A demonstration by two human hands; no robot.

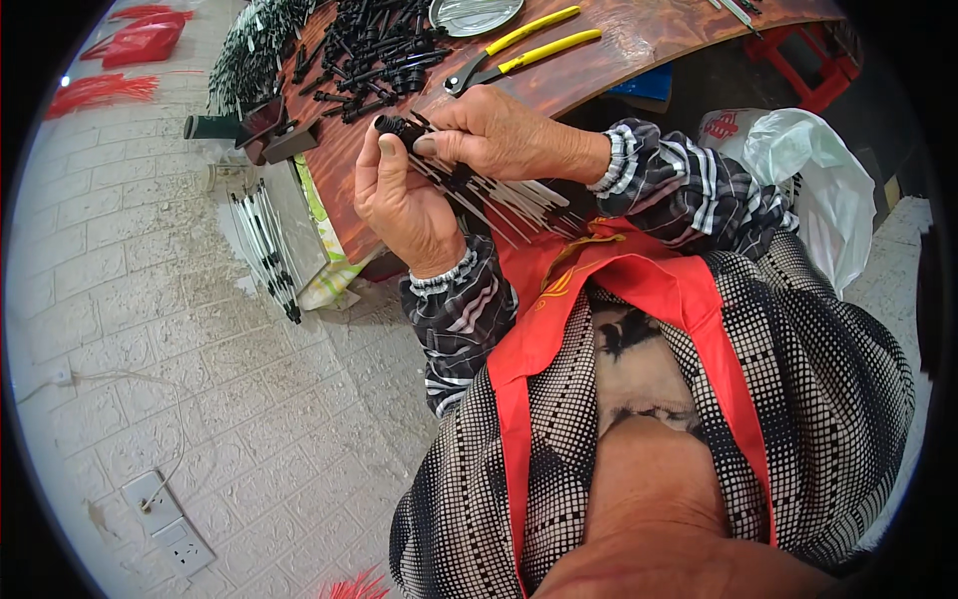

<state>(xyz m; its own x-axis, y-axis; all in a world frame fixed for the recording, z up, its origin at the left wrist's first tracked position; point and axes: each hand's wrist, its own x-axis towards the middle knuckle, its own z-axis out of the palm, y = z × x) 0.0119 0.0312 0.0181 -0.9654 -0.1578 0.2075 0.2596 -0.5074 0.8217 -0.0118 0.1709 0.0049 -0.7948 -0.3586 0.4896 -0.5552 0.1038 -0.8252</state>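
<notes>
Handling step: my left hand (407, 205) and right hand (504, 132) grasp a black piece (399, 127), thin rods (534, 207) fanning below; the next move, I judge, calls for steady alignment.

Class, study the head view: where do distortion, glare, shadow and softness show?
Head view: lines on the white brick-patterned surface bend toward the black rim; pale sheen marks the wooden tabletop; shadow darkens the area beneath it; left hand and right hand look fairly sharp; the neck looks softer.
</notes>
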